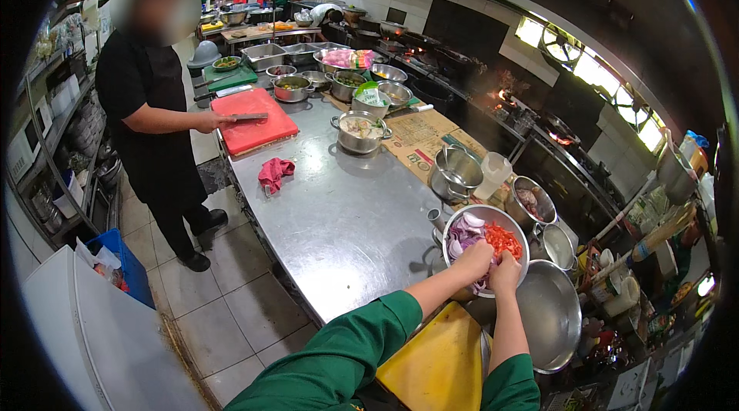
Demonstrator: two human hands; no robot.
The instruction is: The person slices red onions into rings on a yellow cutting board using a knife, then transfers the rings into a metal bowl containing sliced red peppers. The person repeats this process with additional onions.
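Note:
Both my hands are at a metal bowl (524, 225) near the table's right edge. Sliced purple onion (463, 230) lies in its left part and red vegetable strips (501, 235) in its right. My left hand (477, 257) reaches into the bowl between the onion and the red strips, fingers curled and their tips hidden. Close beside it, almost touching, my right hand (505, 270) is over the near right part of the bowl, fingers bent down. Whether either hand grips any pieces cannot be told. A yellow cutting board (437, 362) lies below my forearms.
A large empty metal basin (547, 316) stands right of the bowl. Beyond are metal pots (455, 171) and a plastic jug (492, 174) on cardboard. Across the steel table (340, 209), a person in black holds a knife (249, 116) over a red cutting board (254, 133). A red cloth (276, 173) lies nearby.

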